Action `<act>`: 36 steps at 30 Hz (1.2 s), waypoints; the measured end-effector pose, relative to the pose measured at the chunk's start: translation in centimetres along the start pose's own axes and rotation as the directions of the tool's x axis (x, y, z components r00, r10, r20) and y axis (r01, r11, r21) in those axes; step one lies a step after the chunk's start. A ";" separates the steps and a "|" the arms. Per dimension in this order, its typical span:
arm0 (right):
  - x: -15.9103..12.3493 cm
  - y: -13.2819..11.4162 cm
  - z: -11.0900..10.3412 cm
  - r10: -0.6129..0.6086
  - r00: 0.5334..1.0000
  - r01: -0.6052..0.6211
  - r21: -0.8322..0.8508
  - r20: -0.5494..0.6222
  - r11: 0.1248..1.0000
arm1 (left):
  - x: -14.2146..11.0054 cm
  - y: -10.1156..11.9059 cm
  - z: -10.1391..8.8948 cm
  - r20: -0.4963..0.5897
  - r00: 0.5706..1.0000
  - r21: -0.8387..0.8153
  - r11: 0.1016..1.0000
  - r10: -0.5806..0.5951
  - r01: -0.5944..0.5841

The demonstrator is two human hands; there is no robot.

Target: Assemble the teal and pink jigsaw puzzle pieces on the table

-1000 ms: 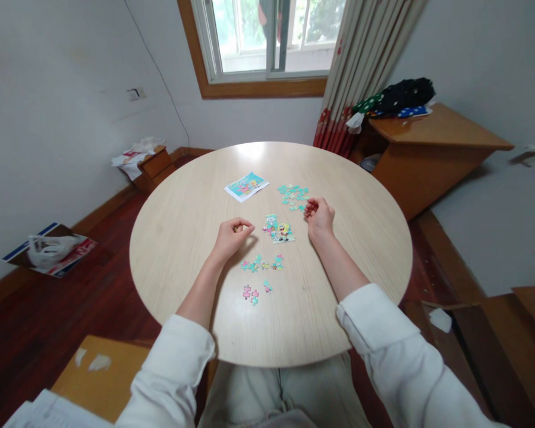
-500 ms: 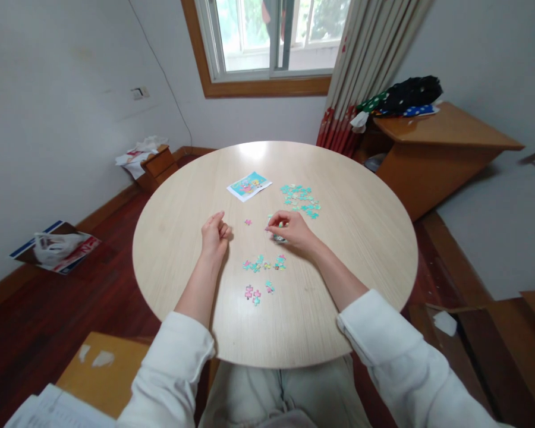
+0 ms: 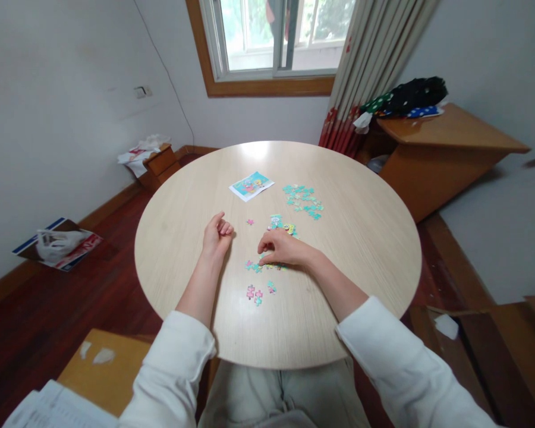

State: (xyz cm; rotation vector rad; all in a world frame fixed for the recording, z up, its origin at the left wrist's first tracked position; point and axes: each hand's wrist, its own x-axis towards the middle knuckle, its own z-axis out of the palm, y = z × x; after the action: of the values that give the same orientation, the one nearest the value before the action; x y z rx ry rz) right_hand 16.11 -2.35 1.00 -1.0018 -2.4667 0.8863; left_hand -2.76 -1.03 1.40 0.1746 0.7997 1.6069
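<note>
Fingers of the right hand (image 3: 285, 246) curve downward, thumb and forefinger parted; whether they touch a piece I cannot tell. Nearest on the table (image 3: 321, 321) lie a few pink-and-teal pieces (image 3: 250, 292), probably set apart by colour. Just beyond, the mixed row (image 3: 255, 267) sits right below the thumb, partly hidden. At left, the left hand (image 3: 216, 235) is half-curled, its contents unclear. A lone pink piece (image 3: 250, 222) lies between the hands; the joined section (image 3: 275, 221), just past the right knuckles. Farther right spread teal pieces (image 3: 312, 209); farther left, the printed picture (image 3: 252, 186), seemingly placed for easy viewing.
</note>
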 end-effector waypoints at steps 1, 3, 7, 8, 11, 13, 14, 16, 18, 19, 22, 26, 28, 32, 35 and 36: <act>0.0 0.0 0.0 0.003 1.000 -0.003 -0.006 0.001 1.000 | 0.1 0.0 0.0 -0.009 1.000 -0.005 1.000 -0.005 0.005; 0.0 0.0 0.1 0.008 1.000 -0.008 -0.014 0.007 1.000 | 0.2 -0.1 0.1 -0.028 1.000 0.000 1.000 -0.013 0.013; 0.1 -0.2 0.2 0.026 0.999 -0.026 -0.026 0.020 0.999 | 0.3 -0.2 0.1 -0.038 0.998 0.035 0.998 -0.046 0.048; 0.1 -0.3 0.2 0.035 0.999 -0.034 -0.032 0.020 0.999 | 0.2 -0.2 0.1 -0.043 0.997 0.038 0.997 -0.060 0.062; 0.1 -0.5 0.3 0.062 0.998 -0.061 -0.050 0.011 0.997 | 0.0 -0.1 0.0 -0.040 0.994 0.039 0.994 -0.102 0.103; 0.1 -0.7 0.3 0.076 0.997 -0.076 -0.053 0.003 0.996 | -0.2 0.0 -0.1 -0.008 0.993 0.040 0.992 -0.121 0.122; 0.0 -0.8 0.3 0.080 0.997 -0.080 -0.053 -0.002 0.995 | -0.2 0.0 -0.1 0.008 0.992 0.042 0.991 -0.128 0.128; 0.0 -0.8 0.3 0.076 0.997 -0.076 -0.059 -0.010 0.995 | -0.3 0.0 -0.1 0.027 0.990 0.047 0.990 -0.137 0.136; 0.0 -0.9 0.4 0.056 0.998 -0.058 -0.080 -0.021 0.995 | -0.3 0.0 0.0 0.038 0.989 0.050 0.989 -0.141 0.139; 0.0 -0.9 0.4 0.046 0.998 -0.049 -0.099 -0.029 0.994 | -0.4 0.0 0.1 0.040 0.989 0.050 0.989 -0.143 0.141; 0.0 -0.8 0.3 0.040 0.997 -0.052 -0.166 -0.073 0.985 | -0.4 0.0 0.2 0.029 0.989 0.053 0.988 -0.145 0.144; 0.0 -0.8 0.2 0.064 0.993 -0.082 -0.196 -0.098 0.977 | -0.3 0.0 0.1 -0.018 0.989 0.051 0.988 -0.147 0.148; 0.0 -0.9 0.2 0.077 0.993 -0.091 -0.177 -0.087 0.980 | -0.3 0.0 0.1 -0.038 0.989 0.041 0.989 -0.141 0.143; -0.1 -1.2 0.2 0.109 0.992 -0.117 -0.129 -0.067 0.985 | -0.2 0.0 0.0 -0.040 0.990 0.027 0.990 -0.135 0.136; -0.1 -1.3 0.2 0.123 0.990 -0.129 -0.102 -0.064 0.986 | -0.2 0.0 0.2 -0.030 0.990 0.029 0.990 -0.135 0.135; -0.1 -1.3 0.2 0.127 0.990 -0.133 -0.093 -0.065 0.987 | -0.3 0.0 0.2 -0.029 0.991 0.028 0.991 -0.133 0.134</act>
State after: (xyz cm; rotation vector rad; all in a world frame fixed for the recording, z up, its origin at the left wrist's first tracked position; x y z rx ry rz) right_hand 15.40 -3.21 1.73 -1.2164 -2.4378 0.7704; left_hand -2.58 -1.21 1.63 0.1186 0.8396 1.4742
